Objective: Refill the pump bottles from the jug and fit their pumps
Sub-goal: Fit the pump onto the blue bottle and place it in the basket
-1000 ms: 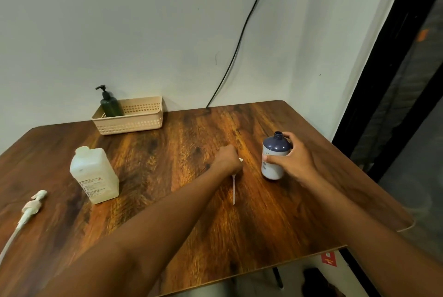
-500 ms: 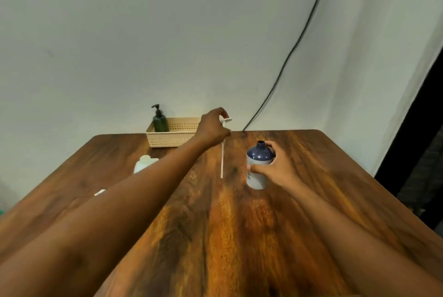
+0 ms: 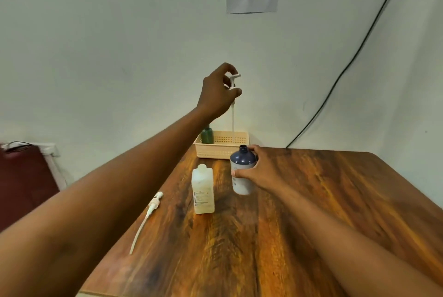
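Note:
My left hand (image 3: 219, 91) pinches the head of a white pump (image 3: 233, 95) and holds it high in the air, its long tube hanging straight down above the open neck of the blue-topped bottle (image 3: 241, 169). That bottle stands upright on the wooden table (image 3: 311, 213), gripped around its body by my right hand (image 3: 259, 169). Just left of the bottle stands the white jug (image 3: 203, 190). A second white pump (image 3: 147, 217) lies flat on the table further left.
A cream basket (image 3: 223, 144) sits against the wall at the table's back edge, with a dark green pump bottle (image 3: 207, 134) standing in it. A black cable (image 3: 347, 66) runs down the wall. A dark red chair (image 3: 24, 184) stands left of the table.
My left hand picked the white pump off the table and raised it well above the bottle. The right hand stayed on the bottle. The camera tilted up and shifted.

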